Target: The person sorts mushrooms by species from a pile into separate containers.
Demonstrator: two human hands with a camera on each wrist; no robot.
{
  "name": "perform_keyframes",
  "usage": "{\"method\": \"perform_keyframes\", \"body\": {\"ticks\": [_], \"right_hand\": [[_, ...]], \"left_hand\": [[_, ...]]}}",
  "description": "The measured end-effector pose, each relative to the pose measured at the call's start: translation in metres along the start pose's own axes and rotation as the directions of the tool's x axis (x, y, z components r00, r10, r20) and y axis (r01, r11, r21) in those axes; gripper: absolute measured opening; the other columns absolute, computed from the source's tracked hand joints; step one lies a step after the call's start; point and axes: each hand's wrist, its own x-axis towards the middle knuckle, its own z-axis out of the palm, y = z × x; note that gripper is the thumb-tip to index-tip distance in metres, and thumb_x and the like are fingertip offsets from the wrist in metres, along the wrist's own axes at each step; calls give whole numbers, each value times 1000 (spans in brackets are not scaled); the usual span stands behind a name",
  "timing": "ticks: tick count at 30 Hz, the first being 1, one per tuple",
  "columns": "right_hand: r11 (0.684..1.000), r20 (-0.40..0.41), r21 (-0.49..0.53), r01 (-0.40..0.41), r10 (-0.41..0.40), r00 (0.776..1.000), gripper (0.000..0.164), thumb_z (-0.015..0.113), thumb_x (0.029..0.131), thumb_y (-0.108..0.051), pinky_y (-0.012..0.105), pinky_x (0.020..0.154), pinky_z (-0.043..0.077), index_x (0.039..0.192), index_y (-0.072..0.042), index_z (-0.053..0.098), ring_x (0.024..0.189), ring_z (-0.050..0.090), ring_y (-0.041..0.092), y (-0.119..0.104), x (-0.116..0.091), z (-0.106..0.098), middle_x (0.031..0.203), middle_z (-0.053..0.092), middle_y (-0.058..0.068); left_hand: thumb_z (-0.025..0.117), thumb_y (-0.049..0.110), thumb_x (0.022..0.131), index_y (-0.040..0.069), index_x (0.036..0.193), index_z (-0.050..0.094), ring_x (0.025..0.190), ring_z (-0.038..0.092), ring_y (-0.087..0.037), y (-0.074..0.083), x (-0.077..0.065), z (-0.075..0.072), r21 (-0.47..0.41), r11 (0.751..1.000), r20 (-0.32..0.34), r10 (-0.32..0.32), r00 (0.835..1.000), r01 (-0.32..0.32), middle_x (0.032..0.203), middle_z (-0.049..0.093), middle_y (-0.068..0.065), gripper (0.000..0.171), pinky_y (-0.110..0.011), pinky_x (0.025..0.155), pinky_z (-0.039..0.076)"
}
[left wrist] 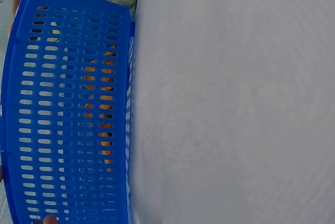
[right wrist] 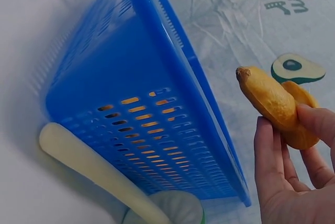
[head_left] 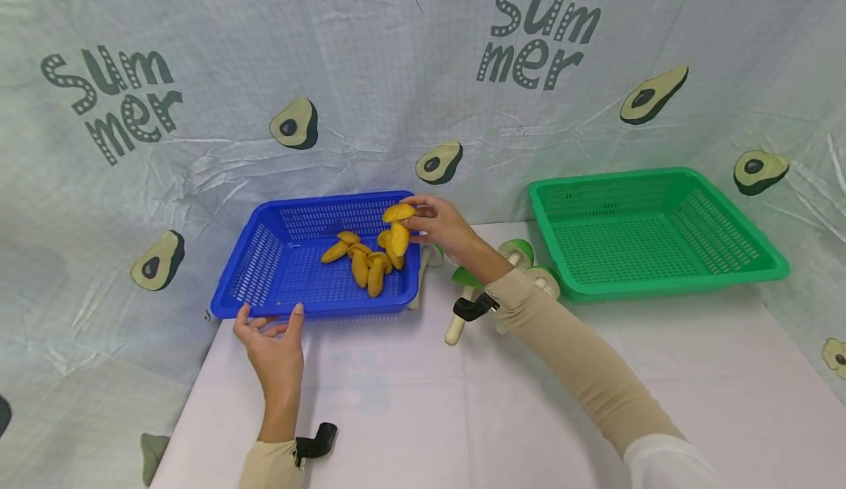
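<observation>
My right hand (head_left: 443,226) pinches a yellow mushroom (right wrist: 272,101) between thumb and fingers, above the right end of the blue basket (head_left: 264,305). Its cap and stubby stem show in the head view. Several more yellow mushrooms (head_left: 359,269) lie in the basket's right half. At the basket's front left corner, my left hand (head_left: 274,349) holds the rim with thumb and fingers. Only a fingertip (left wrist: 49,219) of it shows low in the left wrist view, against the slotted wall.
Several green-capped mushrooms with pale stems (head_left: 456,327) lie on the white table (head_left: 410,415) between the two baskets, partly behind my right forearm. One pale stem (right wrist: 99,166) lies beside the blue basket's right wall. A green basket (head_left: 615,232) with nothing inside stands at right.
</observation>
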Motion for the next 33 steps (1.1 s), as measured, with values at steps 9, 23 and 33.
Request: {"method": "perform_keyframes", "body": {"ticks": [9,23,33], "right_hand": [[1000,-13,-25,-8,8,1000,37,65,99,-7,40,87,60,136,-9,58,113,64,26,0,0,3,126,60,14],[998,-49,-55,1,-4,999,40,64,100,-9,38,89,59,138,-2,56,117,64,33,-1,-3,-1,128,59,13],[996,-9,-82,43,-44,999,40,65,100,-11,46,95,56,137,2,56,113,66,34,-3,-19,-13,130,60,22]], "left_hand": [[74,35,94,14,157,18,92,52,-7,0,0,1,-10,1000,1,-11,1000,12,117,42,-1,87,-8,71,46],[73,35,94,15,157,18,92,51,-8,2,1,3,-17,1000,-1,-15,1000,15,118,43,-3,87,-8,70,46],[74,35,93,16,157,18,90,51,-7,-1,2,1,-11,1000,-6,-12,1000,12,116,42,2,87,-9,69,45]]}}
